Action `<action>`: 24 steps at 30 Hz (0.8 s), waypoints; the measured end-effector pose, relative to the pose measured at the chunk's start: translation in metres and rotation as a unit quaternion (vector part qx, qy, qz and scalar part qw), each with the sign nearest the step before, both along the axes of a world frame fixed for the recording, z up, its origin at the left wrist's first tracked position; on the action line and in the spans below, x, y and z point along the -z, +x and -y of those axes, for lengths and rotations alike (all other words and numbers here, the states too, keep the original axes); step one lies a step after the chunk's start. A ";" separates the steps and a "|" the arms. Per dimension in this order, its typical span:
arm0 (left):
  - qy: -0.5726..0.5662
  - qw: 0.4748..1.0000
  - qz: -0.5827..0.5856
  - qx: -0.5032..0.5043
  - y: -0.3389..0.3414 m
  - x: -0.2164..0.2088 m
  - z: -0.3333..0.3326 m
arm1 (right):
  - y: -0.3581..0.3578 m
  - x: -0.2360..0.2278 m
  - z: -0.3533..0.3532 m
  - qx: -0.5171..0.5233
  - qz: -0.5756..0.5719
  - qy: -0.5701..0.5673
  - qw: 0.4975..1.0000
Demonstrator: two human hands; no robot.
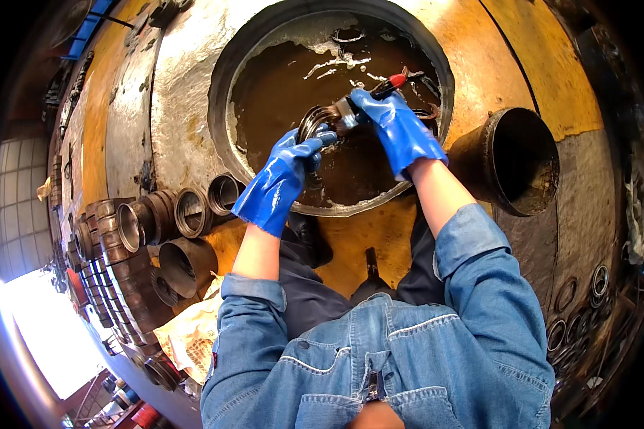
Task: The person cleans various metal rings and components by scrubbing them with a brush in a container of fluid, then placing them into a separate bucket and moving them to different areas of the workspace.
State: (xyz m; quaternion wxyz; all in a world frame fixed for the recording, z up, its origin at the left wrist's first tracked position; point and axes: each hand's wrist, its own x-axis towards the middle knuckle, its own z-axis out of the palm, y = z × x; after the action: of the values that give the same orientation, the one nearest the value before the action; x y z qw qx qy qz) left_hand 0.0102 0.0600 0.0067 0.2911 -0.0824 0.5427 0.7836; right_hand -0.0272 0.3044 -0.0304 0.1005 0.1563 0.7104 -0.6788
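Over a wide round basin (222,136) of brown liquid, both my hands work in wet blue rubber gloves. My left hand (283,175) is closed around a dark metal ring (312,123), which looks like a small stack of rings. A paintbrush (346,113) with a metal ferrule and a black-and-red handle is gripped in my right hand (397,129). Its bristles meet the ring, close to my left fingers. Partly hidden by my right glove, a curved rusty piece (429,113) shows at the basin's right side. Light foam floats on the liquid.
Right of the basin, a large dark metal cylinder (504,161) lies with its open end showing. Several metal rings (192,212) and a short cylinder (186,267) line the left, near a crumpled sack (192,336). More rings (565,332) lie at the lower right.
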 end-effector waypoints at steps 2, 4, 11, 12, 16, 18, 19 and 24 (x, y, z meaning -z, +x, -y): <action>-0.009 1.000 -0.004 0.009 -0.005 0.004 0.003 | 0.011 -0.013 0.000 0.001 0.009 0.109 0.994; 0.003 1.000 0.008 -0.011 -0.004 0.008 -0.003 | 0.005 -0.021 0.007 -0.015 0.066 0.197 0.978; 0.102 0.953 0.256 -0.124 -0.025 0.053 0.025 | -0.002 -0.036 0.041 -0.011 -0.012 0.208 0.978; 0.085 0.941 0.291 -0.148 -0.027 0.037 0.015 | 0.000 -0.051 0.048 -0.033 -0.020 0.171 0.985; 0.132 0.938 0.270 -0.172 -0.025 0.035 0.013 | -0.015 -0.015 0.082 -0.139 -0.128 -0.097 0.977; 0.165 0.921 0.261 -0.238 -0.032 0.050 0.021 | 0.018 -0.028 0.098 -0.166 -0.239 0.174 0.941; 0.184 0.910 0.259 -0.266 -0.034 0.040 0.014 | 0.024 -0.031 0.097 -0.175 -0.232 0.162 0.943; 0.141 0.936 0.189 -0.260 -0.030 0.069 0.033 | 0.048 -0.045 0.083 -0.318 -0.179 0.166 0.916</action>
State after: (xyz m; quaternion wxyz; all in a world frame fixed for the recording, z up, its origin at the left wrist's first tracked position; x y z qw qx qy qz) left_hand -0.0202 0.0268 -0.0624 0.1832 -0.3252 0.3212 0.8703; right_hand 0.0209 0.2214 0.0149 0.1549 -0.1871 0.8311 -0.5003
